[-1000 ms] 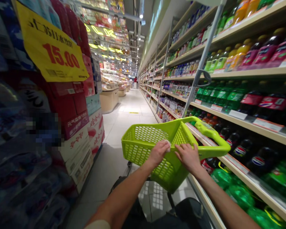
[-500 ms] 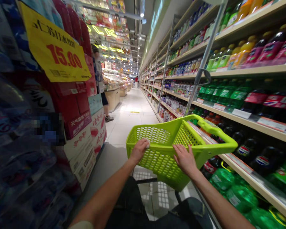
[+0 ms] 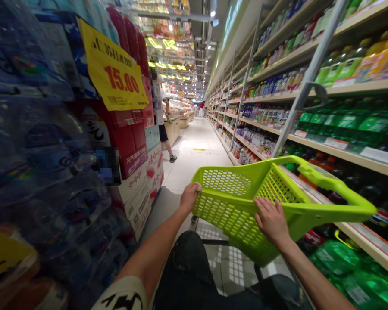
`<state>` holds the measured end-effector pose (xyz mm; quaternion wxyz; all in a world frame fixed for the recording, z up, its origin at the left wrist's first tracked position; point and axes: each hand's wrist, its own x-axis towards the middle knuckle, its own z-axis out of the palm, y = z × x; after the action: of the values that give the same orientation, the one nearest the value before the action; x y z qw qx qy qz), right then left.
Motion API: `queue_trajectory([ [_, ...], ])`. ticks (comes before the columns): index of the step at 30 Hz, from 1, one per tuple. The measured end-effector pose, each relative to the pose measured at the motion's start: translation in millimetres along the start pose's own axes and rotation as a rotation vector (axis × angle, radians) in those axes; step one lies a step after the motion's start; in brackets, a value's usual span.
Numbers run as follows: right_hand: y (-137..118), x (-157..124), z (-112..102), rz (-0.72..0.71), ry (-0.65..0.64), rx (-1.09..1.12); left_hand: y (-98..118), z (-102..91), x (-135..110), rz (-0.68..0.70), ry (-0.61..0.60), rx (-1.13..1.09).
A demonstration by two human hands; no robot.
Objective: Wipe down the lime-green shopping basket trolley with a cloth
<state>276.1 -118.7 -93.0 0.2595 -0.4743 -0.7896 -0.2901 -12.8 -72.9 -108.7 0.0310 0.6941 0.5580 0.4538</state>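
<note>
A lime-green plastic shopping cart [image 3: 226,215] stands sideways before me, its handle [image 3: 334,185] to the right against the drinks shelves. My left hand [image 3: 190,197] is closed around the rim at the cart's left corner. A small white patch shows by its fingertips; I cannot tell what it is. On the near rim, farther right, my right hand [image 3: 273,218] has its fingers hooked over the edge. Through the slotted walls, no goods can be made out in the basket.
Tall shelves [image 3: 345,146] of bottled drinks line the right side. Stacked boxes [image 3: 139,185] and wrapped water bottles [image 3: 58,159] rise close on the left, with a yellow price sign [image 3: 116,71]. A person [image 3: 163,116] stands beyond the boxes; a tiled aisle [image 3: 197,159] runs ahead.
The view has swung left, so cart and shelves sit farther right. My left hand has shifted along the rim to the cart's corner. The right hand stays on the near rim.
</note>
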Motion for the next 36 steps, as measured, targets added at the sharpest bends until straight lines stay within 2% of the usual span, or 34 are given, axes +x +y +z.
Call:
queue_trajectory([
  [2, -3, 0, 2, 0.025, 0.024, 0.005, -5, -5.1, -2, -0.056, 0.036, 0.024],
  [4, -7, 2, 3, 0.04, 0.033, 0.012, 10, 7.6, -4, -0.018, 0.012, 0.011],
  [6, -9, 3, 4, 0.031, 0.031, 0.012, 34, 26.7, -4, 0.08, -0.054, -0.025],
  [7, -8, 2, 4, 0.019, 0.03, 0.009, 43, 33.3, -4, 0.186, -0.103, -0.064],
  [9, -4, 0, 4, -0.014, 0.029, 0.0, 46, 33.4, -2, 0.273, -0.165, -0.095],
  [11, 0, -2, 4, -0.038, 0.034, 0.0, 31, 17.8, 0, 0.194, -0.167, -0.061],
  [12, 0, -3, 4, -0.036, 0.04, 0.003, 21, 8.0, 1, 0.07, -0.106, -0.024],
  [13, 0, -3, 4, -0.027, 0.047, 0.009, 12, -0.1, 1, 0.014, -0.066, -0.002],
  [15, -3, -1, 5, -0.001, 0.047, 0.021, 6, -4.6, 1, -0.053, -0.017, 0.024],
  [16, -6, 0, 6, 0.012, 0.039, 0.025, 10, 0.1, 0, -0.041, -0.021, 0.02],
  [18, -10, 3, 5, 0.03, 0.013, 0.029, 29, 18.6, -1, 0.061, -0.069, -0.02],
  [20, -12, 6, 3, 0.034, -0.018, 0.038, 47, 34.9, -2, 0.218, -0.138, -0.079],
  [22, -11, 6, 0, 0.035, -0.044, 0.055, 49, 36.7, -1, 0.305, -0.169, -0.114],
  [24, -11, 6, -2, 0.046, -0.058, 0.071, 32, 25.6, 2, 0.221, -0.135, -0.092],
  [26, -12, 6, -2, 0.072, -0.054, 0.08, 12, 13.9, 5, 0.001, 0.014, -0.025],
  [28, -16, 8, -1, 0.1, -0.045, 0.086, 7, 13.1, 5, -0.055, 0.06, -0.007],
  [30, -19, 9, 1, 0.114, -0.037, 0.09, 23, 25.5, 2, 0.022, 0.025, -0.034],
  [33, -18, 9, 1, 0.095, -0.048, 0.097, 58, 46.6, 0, 0.272, -0.132, -0.127],
  [35, -12, 6, -1, 0.075, -0.068, 0.099, 61, 44.1, 1, 0.326, -0.217, -0.165],
  [36, -9, 4, -2, 0.069, -0.075, 0.101, 54, 36.8, 3, 0.281, -0.227, -0.175],
])
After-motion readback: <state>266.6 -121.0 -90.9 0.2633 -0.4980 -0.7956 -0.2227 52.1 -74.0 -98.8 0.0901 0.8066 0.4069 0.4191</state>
